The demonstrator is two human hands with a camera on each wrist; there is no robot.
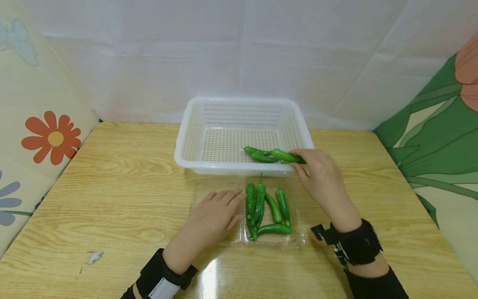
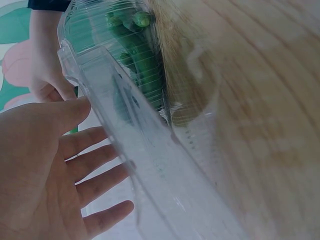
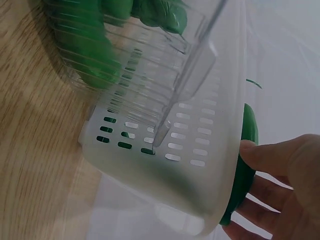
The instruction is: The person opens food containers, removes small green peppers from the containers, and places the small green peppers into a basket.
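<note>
My right hand point(image 1: 323, 176) pinches a green chili pepper point(image 1: 284, 156) between thumb and fingers, at the front right corner of a white plastic basket point(image 1: 179, 149). In the right wrist view, that pepper point(image 3: 244, 175) overlaps the basket's rim. A few more green peppers point(image 1: 257, 152) lie inside the basket near its front wall. In front stands a clear plastic clamshell box point(image 1: 300, 238), with several peppers point(image 1: 281, 206) in its right half. Over its left half is my left hand point(image 1: 214, 216), fingers spread and holding nothing, fingertips near the box's middle fold.
The wooden table point(image 1: 123, 178) bears the basket at its back edge, against a white cloth point(image 1: 149, 62). Patterned panels with flowers point(image 1: 55, 138) stand at both sides. A worn patch point(image 1: 94, 257) marks the table at front left.
</note>
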